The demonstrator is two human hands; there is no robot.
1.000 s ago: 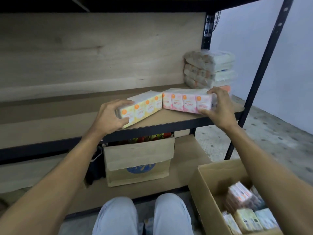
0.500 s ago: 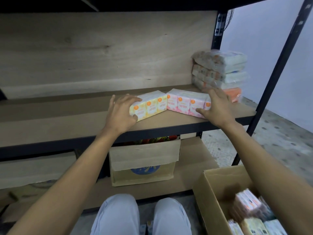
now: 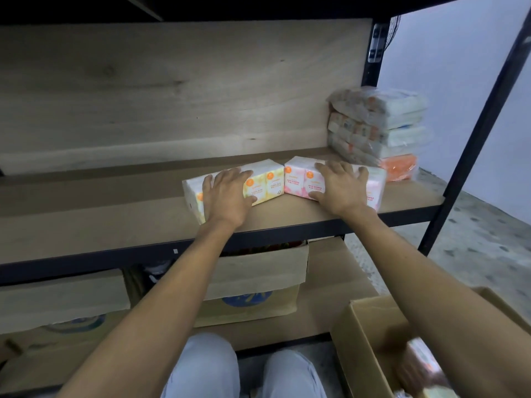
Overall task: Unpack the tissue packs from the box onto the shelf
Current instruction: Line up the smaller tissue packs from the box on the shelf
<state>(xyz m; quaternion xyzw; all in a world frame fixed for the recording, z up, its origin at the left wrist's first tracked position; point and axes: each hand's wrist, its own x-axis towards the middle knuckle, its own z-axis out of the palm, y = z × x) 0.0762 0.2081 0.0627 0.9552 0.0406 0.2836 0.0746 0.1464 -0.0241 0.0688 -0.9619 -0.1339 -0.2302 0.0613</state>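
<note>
**Both hands flat on two packs at the shelf's front**

Left hand [image 3: 227, 193] is down on the yellow pack [image 3: 260, 183], palm over its top and front face, fingers spread wide and pointing to the back of the shelf [image 3: 115, 225], thumb lying along the pack's lower front edge. It presses rather than grips; the hand is open and splayed. The forearm runs straight up from the lower left, wrist just over the shelf's black front rail.

Right hand [image 3: 340, 186] mirrors it on the pink pack [image 3: 298, 179]: palm flat on top, fingers fanned toward the rear, thumb low against the front face. Open too, nothing clasped. Its forearm comes in from the lower right, crossing above the box [image 3: 365, 334].

The two packs sit end to end on the shelf board near its front edge, inner ends touching and angled into a shallow V that points backward. Behind the pink pack, in the right rear corner, a stack [image 3: 376, 122] of plastic-wrapped packs stands with an orange one at the bottom.

The open box is on the floor at lower right; its contents are blurred. The person's knees [image 3: 247, 369] show at the bottom edge, and more cartons [image 3: 253, 282] sit on the lower shelf level.
</note>
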